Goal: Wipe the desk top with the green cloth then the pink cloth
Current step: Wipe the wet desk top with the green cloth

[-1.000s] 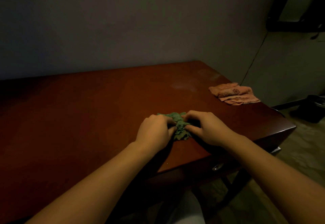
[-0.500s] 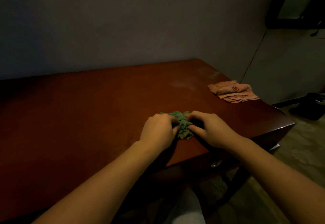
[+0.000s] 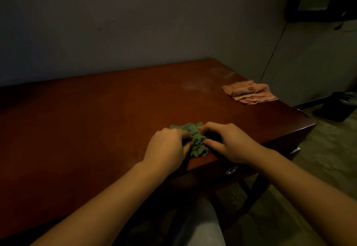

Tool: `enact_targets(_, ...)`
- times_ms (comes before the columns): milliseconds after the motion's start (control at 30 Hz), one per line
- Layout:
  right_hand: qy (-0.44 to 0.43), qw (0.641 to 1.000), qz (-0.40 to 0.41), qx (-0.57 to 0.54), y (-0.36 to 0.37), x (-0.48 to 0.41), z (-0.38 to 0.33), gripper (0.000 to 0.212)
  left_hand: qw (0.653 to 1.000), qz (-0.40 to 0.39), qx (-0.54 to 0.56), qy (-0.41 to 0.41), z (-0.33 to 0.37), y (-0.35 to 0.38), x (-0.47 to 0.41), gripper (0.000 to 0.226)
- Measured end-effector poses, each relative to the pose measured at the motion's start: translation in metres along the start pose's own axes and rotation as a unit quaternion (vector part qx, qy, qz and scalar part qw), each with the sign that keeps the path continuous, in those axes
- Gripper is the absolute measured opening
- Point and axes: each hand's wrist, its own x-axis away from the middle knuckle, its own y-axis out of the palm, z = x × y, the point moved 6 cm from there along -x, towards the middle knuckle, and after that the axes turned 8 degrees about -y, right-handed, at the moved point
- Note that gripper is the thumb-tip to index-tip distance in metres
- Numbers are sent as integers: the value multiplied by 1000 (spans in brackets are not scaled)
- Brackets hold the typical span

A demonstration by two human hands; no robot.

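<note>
Currently grips the green cloth [image 3: 197,139] with both hands on the brown desk top [image 3: 96,120], close to its front edge and right of the middle. Pinches the cloth from the left with the left hand [image 3: 166,147], fingers curled tight into the fabric, knuckles up. Pinches it from the right with the right hand [image 3: 229,143], thumb and bent fingertips closed on the folds. Holds the fabric squeezed into a crumpled ridge between the two hands, long axis running from the far side toward the body, near end pointing at the front edge and almost reaching it, far end spreading a little leftward behind the left knuckles. Has the pink cloth [image 3: 249,92] folded flat near the far right corner, just beside the right edge, well apart from the hands, long side lying roughly left to right, small flower mark on top. Faces a plain grey wall [image 3: 135,23], with a round metal fitting [image 3: 231,170] under the front edge and a dark bin [image 3: 336,108] on the floor to the right.
</note>
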Motion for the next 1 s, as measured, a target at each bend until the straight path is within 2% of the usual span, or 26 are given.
enact_targets(167,-36,999,3,0,5,22,-12,34,999,9,17,27,-2,3,27,27)
enact_targets(400,-7,1000,21,15,3,10,-2,30,1000,8,-5,1,9,1,5,26)
enact_targets(567,-38,999,11,-1,4,42,-8,37,999,8,-18,37,21,3,42,28)
enact_targets(800,-12,1000,26,11,-8,33,9,34,997,3,-64,39,45,5,16,29)
enact_targets(1000,-34,999,18,-15,-8,60,26,48,992,1,-89,87,59,15,37,31)
